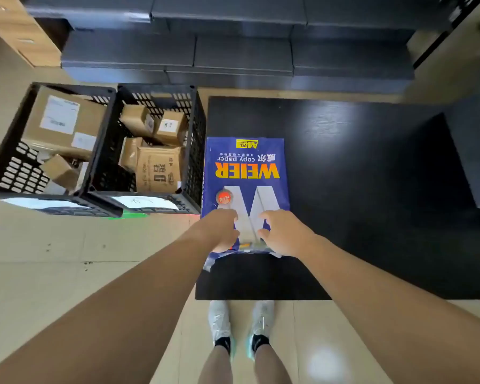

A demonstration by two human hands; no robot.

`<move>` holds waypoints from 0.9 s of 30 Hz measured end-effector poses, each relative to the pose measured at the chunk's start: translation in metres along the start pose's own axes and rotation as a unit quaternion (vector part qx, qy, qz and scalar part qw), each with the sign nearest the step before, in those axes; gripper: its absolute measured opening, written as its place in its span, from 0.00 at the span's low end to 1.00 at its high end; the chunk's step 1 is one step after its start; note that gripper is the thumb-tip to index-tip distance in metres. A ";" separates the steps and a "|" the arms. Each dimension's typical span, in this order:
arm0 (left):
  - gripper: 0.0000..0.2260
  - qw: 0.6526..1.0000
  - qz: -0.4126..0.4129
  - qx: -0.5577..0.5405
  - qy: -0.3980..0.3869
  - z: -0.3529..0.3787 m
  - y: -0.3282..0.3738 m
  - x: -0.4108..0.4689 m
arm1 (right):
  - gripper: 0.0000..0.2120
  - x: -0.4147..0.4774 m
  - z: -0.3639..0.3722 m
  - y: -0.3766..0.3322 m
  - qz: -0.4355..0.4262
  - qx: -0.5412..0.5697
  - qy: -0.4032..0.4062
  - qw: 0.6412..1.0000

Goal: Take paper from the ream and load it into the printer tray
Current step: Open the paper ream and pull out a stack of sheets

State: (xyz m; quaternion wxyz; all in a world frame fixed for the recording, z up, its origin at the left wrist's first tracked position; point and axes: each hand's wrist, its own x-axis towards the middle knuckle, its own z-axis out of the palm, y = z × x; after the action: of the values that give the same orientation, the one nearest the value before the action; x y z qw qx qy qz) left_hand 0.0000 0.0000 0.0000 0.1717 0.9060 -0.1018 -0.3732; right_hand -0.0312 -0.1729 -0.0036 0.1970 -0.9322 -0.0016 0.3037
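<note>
A blue ream of copy paper, printed with yellow letters and a big white W, lies flat on a low black table near its left edge. The wrapper's near end is torn and loose. My left hand rests on the ream's near left corner with fingers curled onto the wrapper. My right hand sits on the near right part, fingers bent and touching the wrapper. Whether either hand grips the wrapper cannot be told. No printer tray is identifiable in view.
Two black plastic crates full of cardboard boxes stand on the floor left of the table. Dark grey stacked boxes line the far side. A dark object sits on the table's right end. My feet stand at the table's near edge.
</note>
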 end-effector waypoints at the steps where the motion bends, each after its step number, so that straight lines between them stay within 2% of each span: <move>1: 0.18 1.000 -0.004 -0.001 -0.002 0.002 0.000 0.002 | 0.17 0.001 0.003 0.001 0.005 -0.005 0.004 1.000; 5: 0.17 1.000 -0.009 -0.012 0.014 0.018 -0.007 0.012 | 0.14 0.003 0.017 0.005 0.008 -0.002 0.048 0.999; 8: 0.17 0.998 -0.005 -0.028 0.054 0.027 -0.011 0.018 | 0.11 0.004 0.025 0.008 0.001 -0.002 0.083 0.997; 17: 0.10 0.985 0.047 -0.004 0.169 0.056 -0.013 0.011 | 0.12 -0.004 0.058 0.008 -0.004 0.030 0.192 0.981; 23: 0.09 0.976 0.069 0.009 0.206 0.070 -0.016 0.009 | 0.11 -0.001 0.064 0.004 0.016 0.047 0.194 0.980; 27: 0.09 0.978 0.058 -0.021 0.199 0.070 -0.012 0.010 | 0.10 0.001 0.064 0.003 0.035 0.058 0.198 0.978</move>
State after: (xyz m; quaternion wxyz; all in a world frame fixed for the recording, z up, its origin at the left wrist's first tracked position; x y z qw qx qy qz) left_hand -0.0422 -0.0084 -0.0574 0.2290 0.9508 -0.1101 -0.1772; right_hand -0.0669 -0.1522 -0.0532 0.2365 -0.9603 0.0873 0.1198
